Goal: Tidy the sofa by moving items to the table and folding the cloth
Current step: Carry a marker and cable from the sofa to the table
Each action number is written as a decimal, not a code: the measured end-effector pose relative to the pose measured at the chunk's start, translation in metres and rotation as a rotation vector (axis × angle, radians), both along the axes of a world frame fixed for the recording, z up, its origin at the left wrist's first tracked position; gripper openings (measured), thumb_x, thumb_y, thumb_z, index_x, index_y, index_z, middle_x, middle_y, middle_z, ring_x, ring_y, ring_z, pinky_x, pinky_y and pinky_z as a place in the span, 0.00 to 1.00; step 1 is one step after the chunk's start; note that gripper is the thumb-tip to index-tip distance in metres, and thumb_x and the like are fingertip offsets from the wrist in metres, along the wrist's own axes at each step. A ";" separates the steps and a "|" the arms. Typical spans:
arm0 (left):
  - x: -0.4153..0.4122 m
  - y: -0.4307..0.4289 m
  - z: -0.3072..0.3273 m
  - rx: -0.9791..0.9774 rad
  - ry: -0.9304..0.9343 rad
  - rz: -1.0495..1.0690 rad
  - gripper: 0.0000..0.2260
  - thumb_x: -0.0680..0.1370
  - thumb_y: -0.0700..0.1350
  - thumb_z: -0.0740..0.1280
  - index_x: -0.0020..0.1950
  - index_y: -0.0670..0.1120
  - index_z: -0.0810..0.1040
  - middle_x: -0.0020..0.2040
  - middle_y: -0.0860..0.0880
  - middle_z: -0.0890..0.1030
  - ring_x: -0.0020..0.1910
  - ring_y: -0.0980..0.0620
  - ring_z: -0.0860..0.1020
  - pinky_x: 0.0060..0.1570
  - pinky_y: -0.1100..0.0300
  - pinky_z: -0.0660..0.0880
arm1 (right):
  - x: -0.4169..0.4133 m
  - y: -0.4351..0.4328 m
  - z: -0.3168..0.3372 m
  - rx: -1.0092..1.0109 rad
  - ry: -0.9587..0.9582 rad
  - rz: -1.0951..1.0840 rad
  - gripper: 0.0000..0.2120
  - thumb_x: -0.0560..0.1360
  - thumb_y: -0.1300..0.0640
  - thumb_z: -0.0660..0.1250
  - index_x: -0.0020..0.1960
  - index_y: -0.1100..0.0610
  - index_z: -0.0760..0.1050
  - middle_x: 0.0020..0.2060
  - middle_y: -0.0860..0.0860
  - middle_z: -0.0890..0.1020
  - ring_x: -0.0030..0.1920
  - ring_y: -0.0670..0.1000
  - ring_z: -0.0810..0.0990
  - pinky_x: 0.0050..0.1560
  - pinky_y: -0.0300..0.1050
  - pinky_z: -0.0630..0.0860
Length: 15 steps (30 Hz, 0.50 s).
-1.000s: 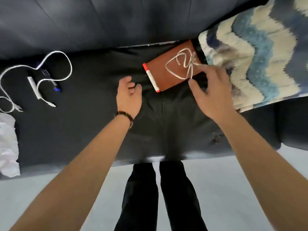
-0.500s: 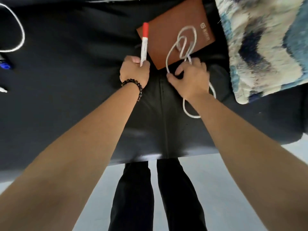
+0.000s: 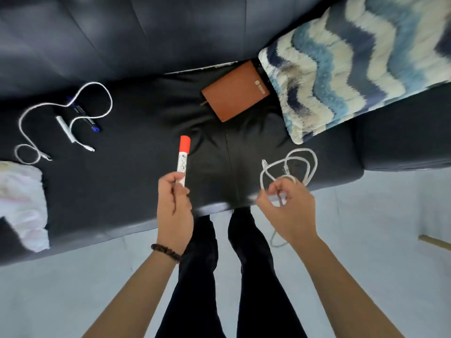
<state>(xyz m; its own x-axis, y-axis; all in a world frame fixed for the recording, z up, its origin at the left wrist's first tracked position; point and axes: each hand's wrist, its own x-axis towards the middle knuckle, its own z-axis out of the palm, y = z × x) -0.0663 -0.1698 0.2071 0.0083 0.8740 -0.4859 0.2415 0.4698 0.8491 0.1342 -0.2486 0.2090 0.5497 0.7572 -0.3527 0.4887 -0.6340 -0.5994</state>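
Black sofa (image 3: 122, 191) clearing: gripping the marker (image 3: 183, 162) in the left hand (image 3: 173, 208), pinching the white cable (image 3: 302, 150) in the right hand (image 3: 290, 213), both above the seat edge; likely needing a turn toward the table.

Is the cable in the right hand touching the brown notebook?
Apart. Head view: the cable dangles from the right hand, with dark seat cushion showing between it and the brown notebook.

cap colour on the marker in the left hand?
Red cap on a white marker, held by the left hand; head view.
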 end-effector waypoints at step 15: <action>0.041 -0.066 0.315 0.510 -0.254 -0.521 0.14 0.81 0.39 0.62 0.53 0.60 0.73 0.46 0.43 0.79 0.33 0.58 0.74 0.34 0.69 0.73 | 0.001 -0.229 0.316 0.560 -0.259 -0.681 0.08 0.68 0.47 0.74 0.38 0.45 0.75 0.41 0.38 0.82 0.40 0.45 0.79 0.41 0.40 0.76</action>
<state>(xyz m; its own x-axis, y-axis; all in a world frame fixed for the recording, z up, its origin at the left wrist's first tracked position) -0.0257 -0.2359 0.5218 0.5375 0.8419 0.0478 0.0925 -0.1152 0.9890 0.1348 -0.4773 0.5247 0.9504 0.2639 0.1646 0.2781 -0.4839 -0.8298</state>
